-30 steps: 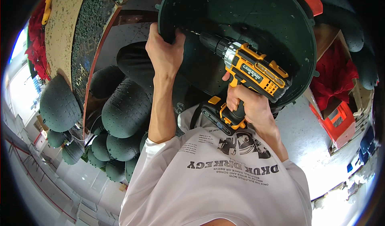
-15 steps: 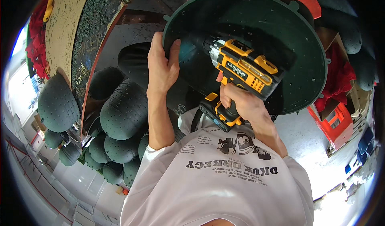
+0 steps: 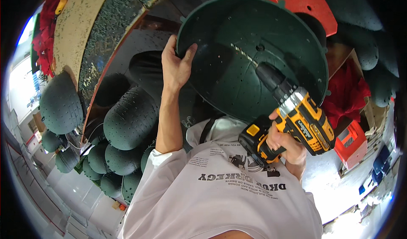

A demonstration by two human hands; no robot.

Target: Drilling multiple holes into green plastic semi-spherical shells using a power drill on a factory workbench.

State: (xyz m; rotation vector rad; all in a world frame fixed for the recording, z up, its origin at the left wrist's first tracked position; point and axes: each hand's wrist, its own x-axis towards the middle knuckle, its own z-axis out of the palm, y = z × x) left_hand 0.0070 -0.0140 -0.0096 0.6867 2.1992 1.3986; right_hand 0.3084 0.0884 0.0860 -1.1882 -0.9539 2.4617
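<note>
A large dark green plastic bowl-shaped shell (image 3: 229,86) leans open toward me, small holes dotting its inner wall and tabs along its rim. My left hand (image 3: 177,65) grips the rim at the left, thumb inside and fingers behind. In my right hand (image 3: 288,143) is a yellow-and-black cordless drill (image 3: 307,120), held by its handle, the battery toward my shirt. A long drill bit (image 3: 243,54) points up and left across the shell's opening; whether its tip touches the wall I cannot tell.
Several dark green domed shells (image 3: 129,118) are piled at the left beside a curved board (image 3: 101,39) strewn with green shavings. A red plastic stool (image 3: 301,5) stands behind the shell. Right of it are red cloth (image 3: 347,92) in a cardboard box and another red plastic piece (image 3: 352,145).
The drill has moved back toward me and to the right, and its bit, hidden before, now shows. The shell has tilted and shifted slightly; my left hand still holds its rim.
</note>
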